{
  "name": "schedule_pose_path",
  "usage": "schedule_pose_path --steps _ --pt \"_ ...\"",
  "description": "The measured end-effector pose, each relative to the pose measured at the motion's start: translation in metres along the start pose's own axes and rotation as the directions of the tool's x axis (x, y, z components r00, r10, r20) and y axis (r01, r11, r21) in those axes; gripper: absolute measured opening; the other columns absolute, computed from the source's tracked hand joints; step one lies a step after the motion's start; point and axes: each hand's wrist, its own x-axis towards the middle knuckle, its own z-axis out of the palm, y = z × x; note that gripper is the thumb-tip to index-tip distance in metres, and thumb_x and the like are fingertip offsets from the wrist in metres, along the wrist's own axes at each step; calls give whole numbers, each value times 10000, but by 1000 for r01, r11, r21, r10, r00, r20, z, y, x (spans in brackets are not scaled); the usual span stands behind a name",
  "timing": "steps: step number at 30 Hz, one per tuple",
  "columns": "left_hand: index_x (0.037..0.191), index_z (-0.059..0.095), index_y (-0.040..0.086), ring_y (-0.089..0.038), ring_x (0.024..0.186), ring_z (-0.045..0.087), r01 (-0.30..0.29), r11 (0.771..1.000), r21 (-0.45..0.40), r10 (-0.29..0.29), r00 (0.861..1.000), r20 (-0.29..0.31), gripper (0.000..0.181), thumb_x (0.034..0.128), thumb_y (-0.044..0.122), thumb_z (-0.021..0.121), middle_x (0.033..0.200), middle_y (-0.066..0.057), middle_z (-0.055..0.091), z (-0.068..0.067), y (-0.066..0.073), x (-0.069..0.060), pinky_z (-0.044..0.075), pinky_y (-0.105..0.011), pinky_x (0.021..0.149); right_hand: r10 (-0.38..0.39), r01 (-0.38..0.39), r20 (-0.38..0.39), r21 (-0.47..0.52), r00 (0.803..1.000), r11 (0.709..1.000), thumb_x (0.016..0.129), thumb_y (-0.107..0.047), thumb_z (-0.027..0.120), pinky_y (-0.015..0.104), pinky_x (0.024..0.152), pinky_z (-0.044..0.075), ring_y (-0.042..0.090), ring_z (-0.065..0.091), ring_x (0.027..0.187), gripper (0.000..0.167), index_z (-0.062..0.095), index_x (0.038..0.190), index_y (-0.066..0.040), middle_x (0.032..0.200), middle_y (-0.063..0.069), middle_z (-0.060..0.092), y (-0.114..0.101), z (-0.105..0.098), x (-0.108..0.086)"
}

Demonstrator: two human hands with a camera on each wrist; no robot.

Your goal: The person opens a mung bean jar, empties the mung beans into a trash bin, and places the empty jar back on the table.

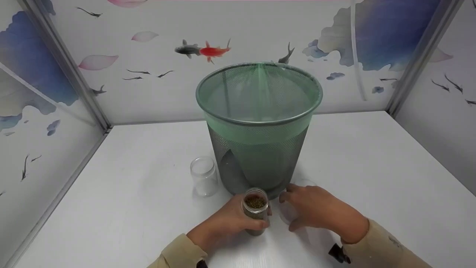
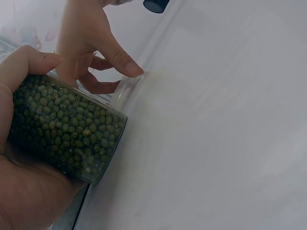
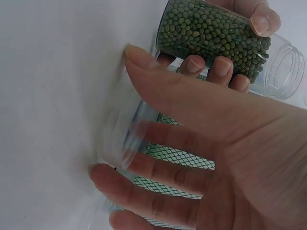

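Observation:
My left hand [image 1: 232, 217] grips a clear jar of green mung beans [image 1: 255, 208], held upright with its mouth uncovered in front of the mesh bin. Through the jar's side the beans [image 2: 72, 127] show in the left wrist view. To the right, my right hand [image 1: 316, 204] is down at the table, thumb and fingers spread about a clear, blurred object [image 3: 120, 132]. Its kind is hard to make out, partly hidden by the hand. The fingers [image 3: 163, 167] look only slightly bent, with the thumb apart from them.
A dark mesh bin [image 1: 227, 167] with a green bag liner [image 1: 260, 134] over its rim stands just beyond my hands. An uncovered clear jar [image 1: 204, 178] sits on the white table [image 1: 137, 193] left of the bin. Printed panels [image 1: 148, 93] enclose the back and sides.

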Motion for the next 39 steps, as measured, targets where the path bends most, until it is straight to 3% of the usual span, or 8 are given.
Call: schedule_pose_path --steps 18,22,26,28,30,34,36,39 --pt "1242 650 -31 -146 1027 667 24 1000 -8 -24 1000 -8 465 823 46 835 1056 5 743 -1 2 1 477 -300 1009 -29 31 -31 47 999 998 752 -374 979 497 787 584 189 688 907 616 709 1260 -154 1225 -13 668 9 -20 -7" --pt "1281 622 -90 -138 1024 655 22 1000 -18 -22 1000 4 512 831 41 829 1064 2 734 -2 2 1 474 -298 1004 -73 79 -121 51 990 996 818 -363 941 434 748 586 148 694 883 495 730 1229 -183 1154 -36 694 10 -39 -16" --pt "1256 637 -100 -120 1006 655 3 1000 -9 -3 1000 5 491 825 38 827 1057 8 731 -2 2 2 482 -283 990 -159 186 -268 79 950 979 862 -336 913 299 665 545 46 647 813 327 748 1127 -240 1000 -131 679 5 -59 -30" --pt "1242 646 -90 -115 1001 656 -4 1000 -1 4 1000 4 477 821 37 830 1053 12 732 -2 1 2 484 -278 986 -202 257 -377 103 904 961 869 -281 913 245 639 530 10 617 779 249 746 1052 -256 918 -164 652 1 -68 -35" --pt "1219 662 -60 -116 1004 657 -6 1000 5 6 1000 1 448 817 33 837 1047 14 733 -2 1 2 482 -276 988 -244 343 -526 96 815 935 857 -196 917 200 605 512 6 593 737 221 737 972 -252 851 -162 631 -3 -76 -38" --pt "1193 681 -16 -131 1018 653 4 1000 4 -4 1000 -2 410 818 21 844 1047 4 735 -3 1 0 475 -286 996 -244 432 -813 9 528 902 885 -165 871 171 734 497 135 617 823 127 747 905 -148 869 -17 657 -8 -91 -32" --pt "1181 688 6 -138 1021 653 12 1000 0 -12 1000 -7 396 818 22 845 1048 1 737 -3 1 0 476 -292 995 -204 412 -888 -19 411 911 871 -151 866 222 893 485 237 624 948 144 757 945 -93 961 80 670 -8 -97 -27" --pt "1168 695 40 -147 1030 654 20 1000 -3 -20 1000 -14 382 817 27 845 1051 -2 738 -1 1 -1 477 -295 997 -138 356 -934 -13 329 934 826 -101 893 308 1043 446 341 590 1127 271 755 1055 -51 1114 170 650 -6 -105 -17"
